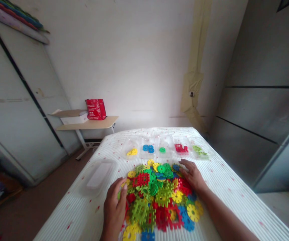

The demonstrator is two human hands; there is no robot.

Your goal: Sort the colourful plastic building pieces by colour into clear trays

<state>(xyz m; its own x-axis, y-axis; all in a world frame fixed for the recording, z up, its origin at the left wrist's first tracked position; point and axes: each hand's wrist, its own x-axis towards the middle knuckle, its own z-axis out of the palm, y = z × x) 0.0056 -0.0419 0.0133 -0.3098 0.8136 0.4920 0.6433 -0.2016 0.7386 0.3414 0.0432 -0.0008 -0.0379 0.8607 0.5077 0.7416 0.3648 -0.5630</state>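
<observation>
Notched plastic pieces (159, 197) heaped, cropped below; right hand (193, 175) fingers flat and empty atop; left hand (114, 204) fingers curled, hold unclear.

A red bag (95, 109) and an open white box (72, 117) are set on a small wooden side table (104, 123) by the wall. A clear plastic tub (99, 175) is laid on the white ribbed tablecloth (234, 187).

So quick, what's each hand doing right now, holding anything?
Left hand: curled at the edge of the pile; whether it grips a piece cannot be told.
Right hand: open, flat on the pile, holding nothing.
</observation>
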